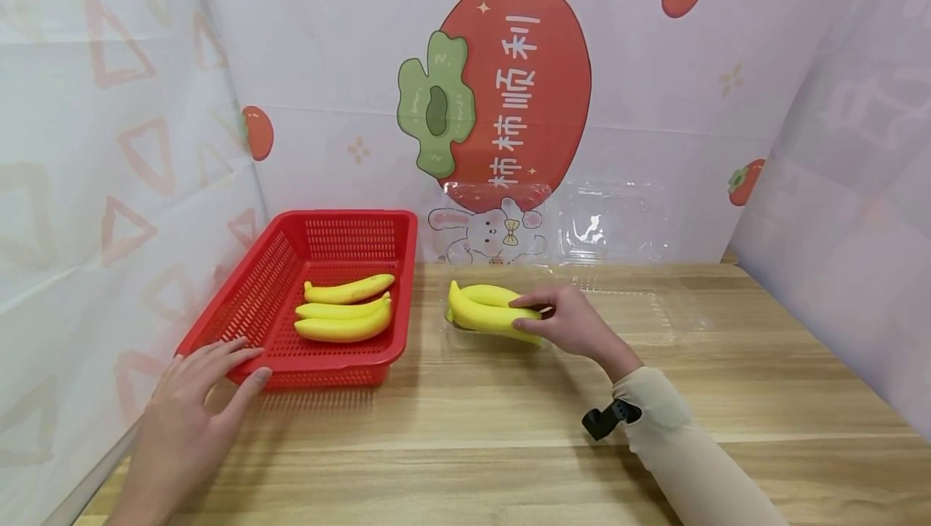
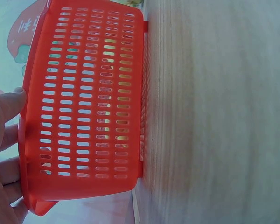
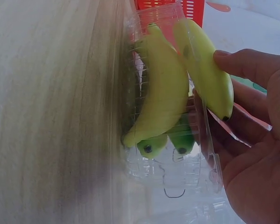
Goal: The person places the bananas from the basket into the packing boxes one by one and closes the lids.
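Observation:
My right hand [image 1: 570, 320] pinches a yellow banana [image 3: 207, 70] between thumb and fingers, at the top of a clear plastic clamshell box [image 3: 186, 170]. Below it, another banana [image 3: 165, 88] lies inside the box, along with banana ends of a greener tint [image 3: 182, 140]. The palm side of the right hand faces its wrist camera. At the near left corner of a red perforated basket [image 1: 327, 364], my left hand [image 1: 189, 405] rests with loosely extended fingers on the rim. Yellow bananas [image 1: 345, 320], three in view, lie in the basket.
A second clear clamshell [image 1: 633, 308], faint against the wood, stands to the right with its lid [image 1: 611, 223] raised. The wooden table [image 1: 465, 445] ends at a printed cloth backdrop [image 1: 327, 65] behind and at cloth sides. A black strap device [image 1: 611, 418] is on the right wrist.

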A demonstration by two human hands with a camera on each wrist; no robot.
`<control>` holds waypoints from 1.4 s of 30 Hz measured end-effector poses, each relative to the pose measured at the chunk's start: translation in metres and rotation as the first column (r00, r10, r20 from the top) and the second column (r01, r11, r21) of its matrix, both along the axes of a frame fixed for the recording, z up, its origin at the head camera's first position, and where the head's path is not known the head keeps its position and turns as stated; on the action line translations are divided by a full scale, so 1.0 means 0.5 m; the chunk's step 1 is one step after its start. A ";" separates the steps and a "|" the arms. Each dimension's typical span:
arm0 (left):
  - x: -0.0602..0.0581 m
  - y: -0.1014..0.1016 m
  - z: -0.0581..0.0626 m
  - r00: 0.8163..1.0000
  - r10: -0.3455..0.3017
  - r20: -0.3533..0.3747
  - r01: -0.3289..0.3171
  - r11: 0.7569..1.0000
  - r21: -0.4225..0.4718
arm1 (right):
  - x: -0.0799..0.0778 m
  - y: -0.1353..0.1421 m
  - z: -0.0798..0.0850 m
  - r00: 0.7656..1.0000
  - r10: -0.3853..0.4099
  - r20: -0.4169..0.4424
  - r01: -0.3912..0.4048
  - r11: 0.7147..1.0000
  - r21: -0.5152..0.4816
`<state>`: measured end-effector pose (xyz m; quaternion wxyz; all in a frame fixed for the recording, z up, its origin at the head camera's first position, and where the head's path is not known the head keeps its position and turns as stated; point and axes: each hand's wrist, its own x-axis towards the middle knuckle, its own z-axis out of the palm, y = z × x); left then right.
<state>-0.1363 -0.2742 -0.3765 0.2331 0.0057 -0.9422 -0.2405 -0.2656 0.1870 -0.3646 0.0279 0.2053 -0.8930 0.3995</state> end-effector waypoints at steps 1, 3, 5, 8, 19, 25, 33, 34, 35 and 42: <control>0.000 0.000 0.000 1.000 0.000 -0.001 0.000 1.000 0.000 | 0.000 -0.001 0.000 1.000 0.002 0.001 -0.002 1.000 0.000; -0.001 0.000 0.000 1.000 -0.002 -0.005 0.002 1.000 -0.001 | 0.002 -0.002 0.000 1.000 0.002 0.000 -0.002 1.000 0.003; 0.000 0.000 0.000 1.000 -0.008 -0.012 0.008 1.000 0.002 | 0.003 -0.004 0.000 1.000 -0.003 -0.004 0.003 1.000 0.007; 0.000 0.000 0.000 1.000 -0.015 -0.018 0.015 1.000 0.003 | 0.002 -0.006 -0.001 1.000 -0.014 -0.012 0.014 1.000 0.010; 0.002 -0.001 0.000 0.999 -0.022 -0.028 0.022 1.000 0.007 | -0.002 0.002 -0.003 0.992 -0.127 -0.002 0.127 0.991 0.045; 0.000 -0.002 -0.001 0.999 -0.020 -0.028 0.020 1.000 0.005 | -0.009 0.010 -0.012 0.989 -0.143 -0.023 0.144 0.989 0.031; 0.000 0.001 0.000 0.999 -0.014 -0.034 0.014 1.000 0.000 | -0.012 0.015 -0.013 0.988 -0.153 -0.027 0.153 0.988 0.008; 0.000 0.001 0.000 0.999 -0.013 -0.032 0.013 1.000 -0.001 | -0.013 0.016 -0.013 0.987 -0.156 -0.026 0.156 0.988 0.010; 0.000 0.002 0.000 0.999 -0.012 -0.030 0.012 1.000 -0.002 | -0.012 0.017 -0.011 0.987 -0.161 -0.025 0.161 0.987 0.011; 0.000 0.001 0.000 1.000 -0.011 -0.027 0.011 1.000 -0.004 | -0.009 0.025 0.010 0.981 -0.192 -0.019 0.191 0.981 -0.008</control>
